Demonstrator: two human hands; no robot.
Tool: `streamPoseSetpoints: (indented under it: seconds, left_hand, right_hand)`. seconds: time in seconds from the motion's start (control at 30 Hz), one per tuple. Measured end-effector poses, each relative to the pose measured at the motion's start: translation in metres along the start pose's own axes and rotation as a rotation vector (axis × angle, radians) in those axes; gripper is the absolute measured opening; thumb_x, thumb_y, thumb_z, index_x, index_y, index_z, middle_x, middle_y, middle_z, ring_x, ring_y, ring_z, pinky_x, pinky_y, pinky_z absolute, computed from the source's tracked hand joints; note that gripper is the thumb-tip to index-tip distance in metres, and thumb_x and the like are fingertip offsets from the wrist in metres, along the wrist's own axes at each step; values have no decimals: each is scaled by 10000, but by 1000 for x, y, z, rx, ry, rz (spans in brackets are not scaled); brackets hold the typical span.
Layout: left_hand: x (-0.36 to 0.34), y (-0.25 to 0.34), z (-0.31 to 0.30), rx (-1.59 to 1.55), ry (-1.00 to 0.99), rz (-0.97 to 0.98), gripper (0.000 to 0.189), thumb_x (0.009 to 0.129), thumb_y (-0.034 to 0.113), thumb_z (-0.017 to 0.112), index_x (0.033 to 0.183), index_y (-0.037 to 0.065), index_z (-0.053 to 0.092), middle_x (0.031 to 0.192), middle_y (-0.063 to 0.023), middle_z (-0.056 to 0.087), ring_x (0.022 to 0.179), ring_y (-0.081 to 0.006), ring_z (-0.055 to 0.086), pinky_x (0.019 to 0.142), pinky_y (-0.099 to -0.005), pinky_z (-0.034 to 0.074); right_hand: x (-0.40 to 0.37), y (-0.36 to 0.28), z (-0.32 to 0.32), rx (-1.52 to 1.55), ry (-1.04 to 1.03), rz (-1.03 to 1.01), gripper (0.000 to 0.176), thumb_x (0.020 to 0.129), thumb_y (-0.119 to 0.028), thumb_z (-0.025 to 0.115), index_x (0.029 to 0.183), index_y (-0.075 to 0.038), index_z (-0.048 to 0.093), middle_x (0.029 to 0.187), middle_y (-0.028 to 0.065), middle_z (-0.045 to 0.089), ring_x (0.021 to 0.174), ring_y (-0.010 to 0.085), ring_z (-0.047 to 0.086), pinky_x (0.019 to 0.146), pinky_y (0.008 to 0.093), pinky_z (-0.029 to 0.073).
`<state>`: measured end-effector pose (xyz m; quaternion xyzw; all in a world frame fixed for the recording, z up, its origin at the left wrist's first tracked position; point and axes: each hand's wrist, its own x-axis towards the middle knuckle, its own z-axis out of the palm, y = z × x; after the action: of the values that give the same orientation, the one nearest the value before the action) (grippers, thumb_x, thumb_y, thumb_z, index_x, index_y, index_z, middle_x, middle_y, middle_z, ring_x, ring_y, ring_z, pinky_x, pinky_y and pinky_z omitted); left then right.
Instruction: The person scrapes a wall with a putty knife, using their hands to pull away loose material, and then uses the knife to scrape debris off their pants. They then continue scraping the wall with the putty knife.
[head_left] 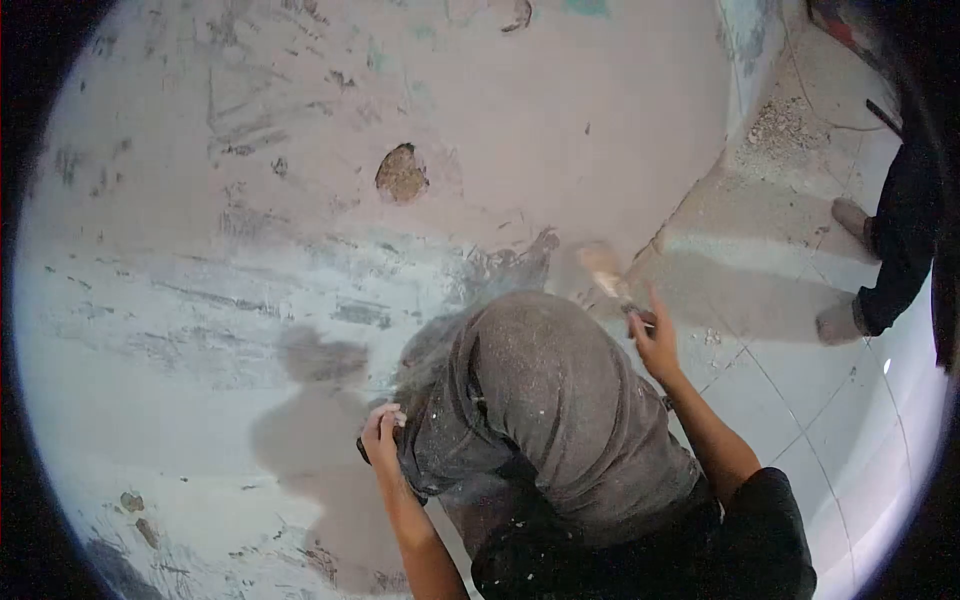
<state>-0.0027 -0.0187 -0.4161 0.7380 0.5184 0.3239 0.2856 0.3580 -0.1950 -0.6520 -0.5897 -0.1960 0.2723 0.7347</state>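
- Brush work appears in hand: a crouching person's right hand (655, 340) grips a blurred brush (605, 272) by its handle, one finger extended.
- The brush sits beyond grey-clad legs (570, 400), at the edge of a scuffed pale surface (330, 225); bristle contact is unclear.
- By the legs, the left hand (382, 432) has bent fingers; whether they pinch anything, I cannot tell.
- Another stroke, I judge, calls for a firm handle grip and bristles laid flat.
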Motion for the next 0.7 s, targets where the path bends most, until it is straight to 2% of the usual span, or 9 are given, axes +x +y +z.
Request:
streamPoseSetpoints:
  seconds: [0.13,0.23,0.3,0.33,0.4,0.43,0.47,0.6,0.7]
  left_hand:
    - [8,-21,-6,-116,-15,-43,157,943,146,579,955,30,685,764,-2,646,658,-51,513,586,-208,352]
    - [4,-12,-1,-159,-1,-78,146,939,143,584,957,38,684,748,18,634,639,-37,482,566,-193,311]
    - [3,-6,-1,-81,28,-141,146,939,140,581,963,39,683,760,11,626,669,-44,499,580,-196,339]
    - [3,-10,-3,-80,27,-143,146,939,140,581,963,39,683,760,11,626,669,-44,499,580,-196,339]
    - [6,-21,-4,-116,17,-42,147,937,140,575,958,41,683,776,2,625,685,-54,514,592,-199,364]
    - [4,-14,-2,-118,15,-41,147,937,140,575,958,41,683,776,2,625,685,-54,514,592,-199,364]
    - [2,-5,-2,-103,5,-52,148,936,140,573,961,41,680,777,2,623,685,-58,515,597,-200,373]
    - [4,-12,-5,-66,18,-118,146,928,130,568,977,40,672,771,5,615,690,-67,525,607,-201,384]
    - [3,-10,-5,-71,34,-163,145,930,115,563,992,36,668,777,3,620,702,-70,540,621,-201,397]
  right_hand:
    - [-14,17,-75,-58,359,276,532,960,-174,521,1466,-116,366,727,48,557,627,112,520,542,278,449]
    - [-33,26,-127,-34,443,381,495,973,-180,481,1452,-99,388,892,93,631,604,100,496,497,273,422]
    - [-43,34,-146,-51,589,428,491,970,-140,466,1451,-79,387,1166,161,616,756,163,581,631,305,486]
    - [-48,43,-151,-52,589,430,491,970,-140,466,1451,-79,387,1166,161,616,756,163,581,631,305,486]
    - [-52,62,-156,-242,499,197,490,967,-94,447,1451,-57,382,1394,196,486,1082,242,587,898,334,471]
    - [-54,35,-136,-243,461,52,490,964,-54,437,1450,-39,376,1419,196,466,1322,269,436,1082,351,330]
    - [-55,30,-123,-243,464,49,490,964,-54,437,1450,-39,376,1419,196,466,1322,269,436,1082,351,330]
    - [-49,13,-66,-266,53,23,494,978,-53,440,1463,-41,350,1437,196,455,1341,265,423,1050,335,345]
    - [-20,-17,-20,-258,-71,-159,489,970,-40,441,1454,-47,372,1403,212,481,1307,283,467,1031,326,363]
